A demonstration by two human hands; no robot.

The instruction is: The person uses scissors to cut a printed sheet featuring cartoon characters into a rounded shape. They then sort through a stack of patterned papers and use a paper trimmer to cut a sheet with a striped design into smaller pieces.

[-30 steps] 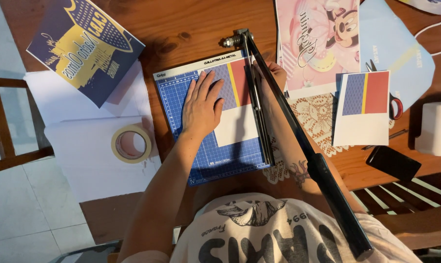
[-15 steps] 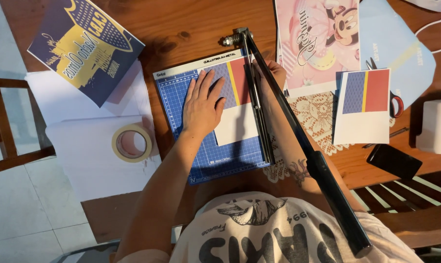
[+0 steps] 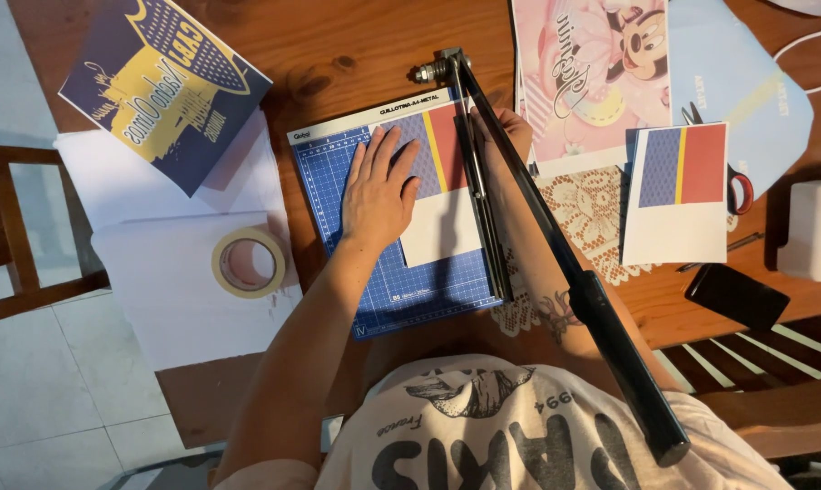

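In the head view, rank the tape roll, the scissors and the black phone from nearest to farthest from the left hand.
1. Tape roll: just left of the left hand, on white paper.
2. Scissors: far right, behind the striped sheet.
3. Phone: far right, near the table edge; barely beyond the scissors.

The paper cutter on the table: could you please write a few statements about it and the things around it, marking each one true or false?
1. The left hand lies flat on the sheet on the blue paper cutter. True.
2. The cutter's blade arm is pressed down flat. False: it is raised.
3. A roll of tape lies left of the cutter. True.
4. The scissors lie on the cutter's board. False: they lie far right, partly under a striped sheet.
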